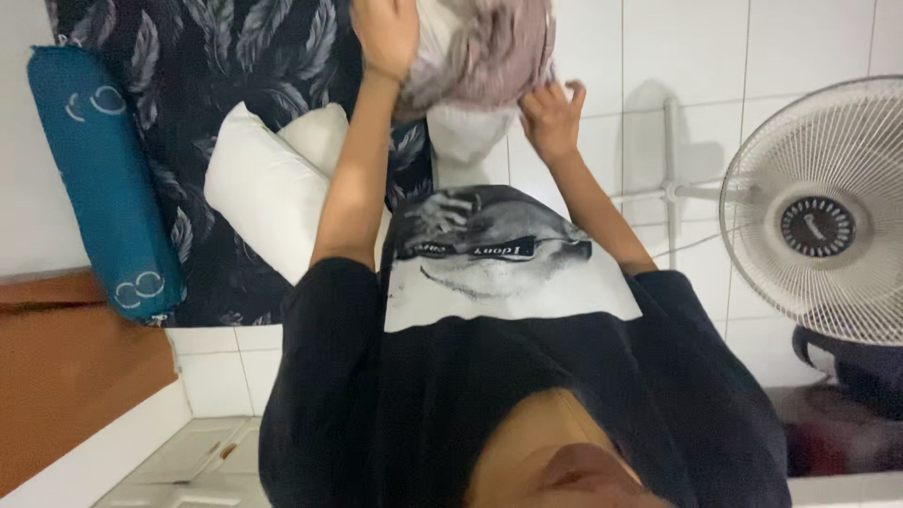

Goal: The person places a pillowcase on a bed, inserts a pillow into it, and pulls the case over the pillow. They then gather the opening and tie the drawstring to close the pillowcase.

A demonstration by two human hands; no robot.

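Cloth [489, 47] in streaky mauve and pink is bunched up at the top of the head view, held out in front of the person's chest, and a white piece of fabric [467, 132] hangs just beneath it. From my station I see the left hand [386, 33] closed over the upper left side of the bundle, with the forearm running down to the shoulder. The right hand [550, 118] grips the lower right edge. Its thumb and first fingers are pinched on the fabric and its other fingers curl loosely in the air. The two hands sit on opposite sides of the bundle, with the cloth between them.

Below the hands I can make out the black T-shirt [527, 395] the person wears, with a grey printed picture on the chest. To the left lies a bed [216, 56] with a dark cover patterned with feathers. On it are two white pillows [268, 198] and a teal bolster [103, 179] along its far edge. On the right a white electric fan [823, 207] stands against the white tiled surface [677, 56], well apart from the cloth.
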